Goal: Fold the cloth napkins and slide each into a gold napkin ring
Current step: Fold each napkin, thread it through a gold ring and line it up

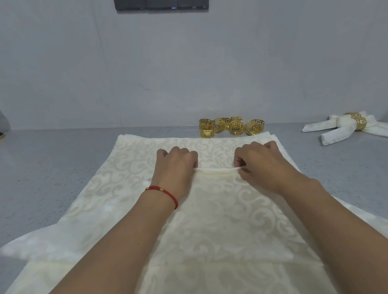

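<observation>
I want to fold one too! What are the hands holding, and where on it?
Both hands, left hand and right hand, pinch the cream napkin at its small folded ridge near the far edge.

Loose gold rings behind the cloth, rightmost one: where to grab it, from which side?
Take the rightmost ring by its band, thumb and finger across the outer wall. It lies tilted with its opening facing the camera. Come from the right: the other gold rings crowd its left, while bare table lies to its right. This is a judgement; its back is hidden.
</observation>
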Motion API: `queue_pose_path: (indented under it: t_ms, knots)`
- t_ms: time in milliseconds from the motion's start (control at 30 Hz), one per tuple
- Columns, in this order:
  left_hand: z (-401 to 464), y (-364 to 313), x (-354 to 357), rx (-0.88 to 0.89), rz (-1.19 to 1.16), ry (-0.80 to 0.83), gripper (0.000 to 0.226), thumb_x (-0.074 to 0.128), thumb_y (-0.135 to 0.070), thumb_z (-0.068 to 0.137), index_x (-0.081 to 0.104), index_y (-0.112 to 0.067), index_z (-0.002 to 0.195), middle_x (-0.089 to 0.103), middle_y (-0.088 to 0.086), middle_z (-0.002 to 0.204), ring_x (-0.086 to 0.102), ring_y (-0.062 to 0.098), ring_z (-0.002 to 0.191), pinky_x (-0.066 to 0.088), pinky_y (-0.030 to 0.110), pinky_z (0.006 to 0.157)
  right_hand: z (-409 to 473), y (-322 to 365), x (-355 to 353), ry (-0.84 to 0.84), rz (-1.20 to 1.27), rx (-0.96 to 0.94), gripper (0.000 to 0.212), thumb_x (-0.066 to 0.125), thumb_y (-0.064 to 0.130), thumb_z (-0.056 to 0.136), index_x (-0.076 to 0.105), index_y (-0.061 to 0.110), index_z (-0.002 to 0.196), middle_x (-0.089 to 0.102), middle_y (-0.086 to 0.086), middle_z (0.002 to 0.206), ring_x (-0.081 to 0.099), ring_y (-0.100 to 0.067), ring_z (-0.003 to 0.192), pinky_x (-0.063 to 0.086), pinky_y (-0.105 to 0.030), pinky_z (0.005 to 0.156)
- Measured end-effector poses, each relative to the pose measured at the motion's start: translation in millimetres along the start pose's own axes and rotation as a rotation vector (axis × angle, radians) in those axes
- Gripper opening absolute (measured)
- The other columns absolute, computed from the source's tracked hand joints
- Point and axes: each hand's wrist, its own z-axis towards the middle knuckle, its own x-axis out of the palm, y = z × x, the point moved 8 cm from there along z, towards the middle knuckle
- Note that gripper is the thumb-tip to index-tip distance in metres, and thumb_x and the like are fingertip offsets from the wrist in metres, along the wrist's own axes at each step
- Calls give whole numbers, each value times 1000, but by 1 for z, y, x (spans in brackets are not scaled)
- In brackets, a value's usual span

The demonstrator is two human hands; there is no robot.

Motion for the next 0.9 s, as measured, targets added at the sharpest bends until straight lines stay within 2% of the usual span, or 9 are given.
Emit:
queue_pose_path:
  t_ms: [133, 267, 367, 467, 533, 633, 767, 833, 900]
  knots:
    - [-4, -10, -5, 100, 44, 108, 35, 53, 8, 74, 63, -22, 90, 58, -6, 91, 56, 21, 89, 24, 35, 79, -4, 12, -3, 149, -176, -91, 22, 54, 12, 87, 57, 31, 97, 57, 10, 96, 55, -17, 95, 26, -38, 90]
    - [-7, 4, -1, 31, -200, 178, 25, 52, -2, 82, 69, -20, 78, 65, -1, 82, 62, 27, 82, 44, 33, 72, -16, 5, -7, 98, 113, 18, 14, 54, 24, 93, 65, 30, 90, 63, 12, 91, 60, -12, 88, 39, -43, 99]
    - [-10, 16, -6, -63, -378, 69, 26, 59, -8, 89, 75, -24, 104, 73, -1, 90, 64, 21, 93, 50, 31, 82, -24, -10, 2, 2, 371, 109, 14, 60, 25, 98, 73, 28, 98, 62, 12, 92, 59, -11, 87, 50, -43, 90]
    - [-9, 18, 1, -75, -388, 106, 28, 62, -9, 91, 73, -21, 115, 72, -1, 95, 64, 21, 95, 50, 32, 85, -25, -15, 5, 38, 277, 111, 18, 62, 32, 99, 75, 27, 110, 58, 6, 105, 53, -17, 103, 48, -43, 93]
    - [-9, 14, 6, -37, -314, 142, 26, 60, -10, 93, 73, -19, 114, 65, 1, 104, 62, 23, 98, 50, 33, 83, -25, -11, 2, 52, 151, 85, 15, 58, 34, 99, 70, 28, 105, 56, 7, 108, 50, -18, 106, 45, -42, 92]
    - [-8, 9, 4, 14, -197, 115, 16, 57, -14, 95, 70, -18, 104, 56, -1, 110, 51, 22, 104, 43, 36, 80, -22, -3, -1, 42, 33, 32, 8, 54, 29, 99, 59, 25, 94, 58, 10, 95, 53, -19, 96, 39, -37, 83]
    - [-8, 6, -3, 48, -25, -3, 17, 58, -11, 90, 58, -27, 93, 58, -10, 92, 45, 20, 100, 22, 33, 73, -17, 5, -9, -63, -65, -42, 7, 59, 20, 95, 56, 21, 89, 60, 6, 87, 56, -23, 84, 39, -38, 75]
    - [-9, 2, -9, 76, 6, -49, 26, 61, -4, 85, 54, -29, 87, 57, -10, 85, 46, 19, 95, 20, 33, 72, -16, 8, -10, -84, -82, -70, 12, 64, 14, 90, 54, 20, 86, 59, 3, 84, 55, -26, 81, 37, -38, 71]
    - [-9, -2, -12, 93, 30, 10, 32, 57, 3, 81, 54, -27, 86, 55, -10, 87, 47, 19, 94, 22, 33, 75, -17, 10, -9, -46, -94, -88, 14, 63, 9, 88, 54, 20, 89, 59, 3, 87, 54, -25, 84, 39, -39, 73]
